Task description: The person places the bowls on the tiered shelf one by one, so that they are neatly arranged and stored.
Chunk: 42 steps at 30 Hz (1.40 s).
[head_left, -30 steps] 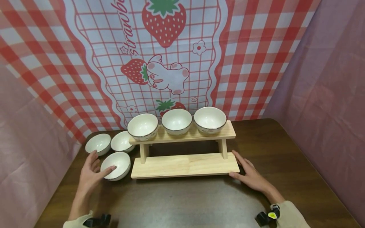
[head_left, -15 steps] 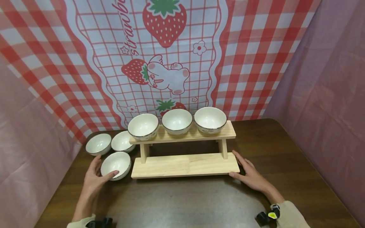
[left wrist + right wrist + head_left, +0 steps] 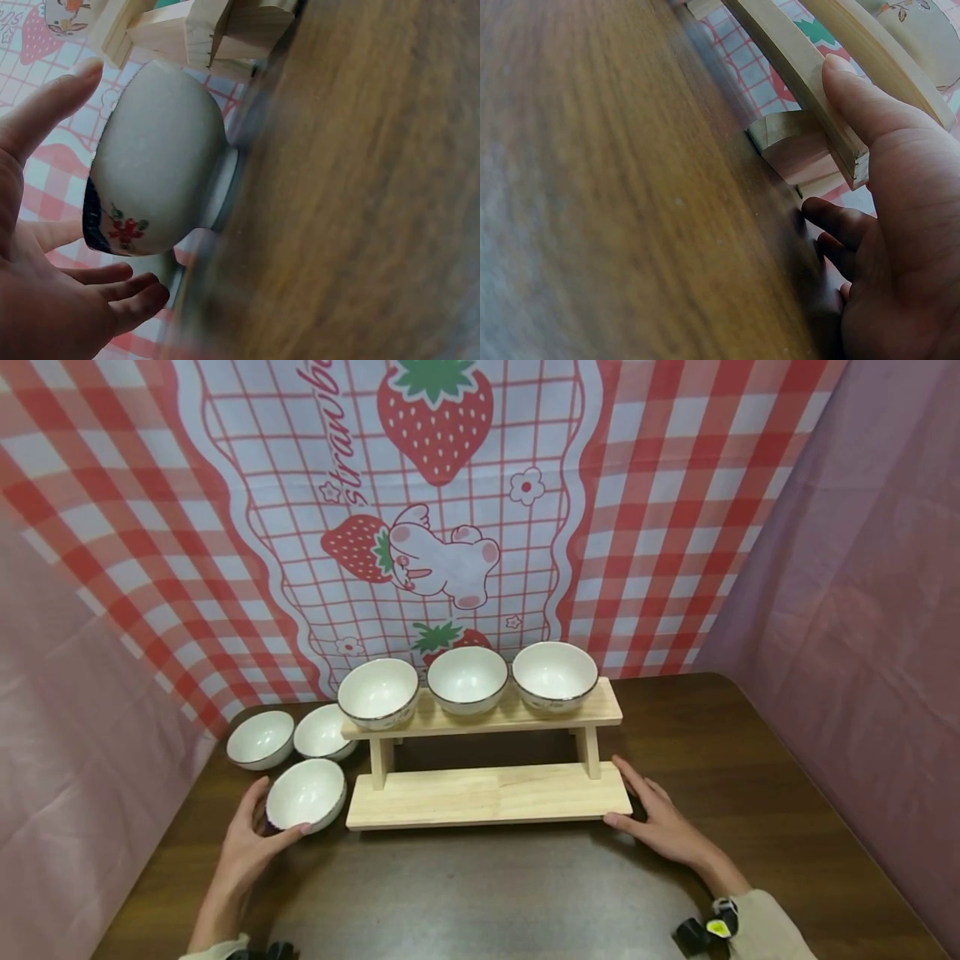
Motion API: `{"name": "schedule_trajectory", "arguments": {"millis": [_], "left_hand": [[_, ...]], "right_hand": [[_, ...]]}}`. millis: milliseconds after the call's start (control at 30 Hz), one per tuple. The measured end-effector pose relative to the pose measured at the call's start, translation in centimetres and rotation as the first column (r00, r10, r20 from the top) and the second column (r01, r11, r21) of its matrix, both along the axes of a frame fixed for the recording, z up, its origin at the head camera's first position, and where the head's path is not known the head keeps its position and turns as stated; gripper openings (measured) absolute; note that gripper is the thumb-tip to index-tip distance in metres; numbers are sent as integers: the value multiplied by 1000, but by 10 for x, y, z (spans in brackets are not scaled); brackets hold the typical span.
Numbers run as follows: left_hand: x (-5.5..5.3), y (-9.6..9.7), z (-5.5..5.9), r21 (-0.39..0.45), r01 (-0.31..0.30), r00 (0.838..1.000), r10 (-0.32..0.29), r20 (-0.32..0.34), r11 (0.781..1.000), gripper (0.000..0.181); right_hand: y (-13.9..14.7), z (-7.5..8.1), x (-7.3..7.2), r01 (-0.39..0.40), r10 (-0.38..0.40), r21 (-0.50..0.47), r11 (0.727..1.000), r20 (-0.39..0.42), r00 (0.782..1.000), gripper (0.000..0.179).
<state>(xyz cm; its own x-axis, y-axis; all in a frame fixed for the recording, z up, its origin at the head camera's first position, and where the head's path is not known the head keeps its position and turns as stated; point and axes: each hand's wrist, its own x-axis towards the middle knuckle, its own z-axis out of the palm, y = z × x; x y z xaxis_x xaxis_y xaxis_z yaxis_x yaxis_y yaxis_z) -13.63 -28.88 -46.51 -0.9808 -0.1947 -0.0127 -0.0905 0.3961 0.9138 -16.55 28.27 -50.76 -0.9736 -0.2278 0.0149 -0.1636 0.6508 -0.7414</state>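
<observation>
Left hand (image 3: 246, 845): thumb and fingers spread wide about a white bowl (image 3: 306, 795), thumb by the near rim; contact cannot be told. White bowl: red flower on its outside, upright on the brown table (image 3: 480, 893), just left of a wooden stand (image 3: 487, 797). Right hand (image 3: 660, 827): thumb at the near corner, forefinger at the far corner, of the stand's lower right end; whether it grips cannot be told. Two more bowls (image 3: 260, 740): behind the first. Three bowls (image 3: 467, 678): in a row on the upper shelf (image 3: 510, 718)
</observation>
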Motion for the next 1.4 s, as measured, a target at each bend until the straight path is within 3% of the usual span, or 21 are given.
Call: {"name": "schedule_trajectory", "arguments": {"millis": [433,733,1067,1400], "left_hand": [[-1,-3,-12,-52,44,999,-44,6,998,107],[-3,-8,-22,-29,75,996,-76,-50,997,105],[-4,-8,-31,39,60,992,-55,-115,997,100],[-7,-6,-32,-6,16,995,-17,-95,1000,103]], "right_hand": [[2,-4,-1,-3,3,6,1000,-21,1000,91],[1,-3,-1,2,-2,7,1000,-16,1000,91],[0,-1,-1,3,-2,10,1000,-20,1000,91],[0,-1,0,5,-4,18,1000,-23,1000,91]]}}
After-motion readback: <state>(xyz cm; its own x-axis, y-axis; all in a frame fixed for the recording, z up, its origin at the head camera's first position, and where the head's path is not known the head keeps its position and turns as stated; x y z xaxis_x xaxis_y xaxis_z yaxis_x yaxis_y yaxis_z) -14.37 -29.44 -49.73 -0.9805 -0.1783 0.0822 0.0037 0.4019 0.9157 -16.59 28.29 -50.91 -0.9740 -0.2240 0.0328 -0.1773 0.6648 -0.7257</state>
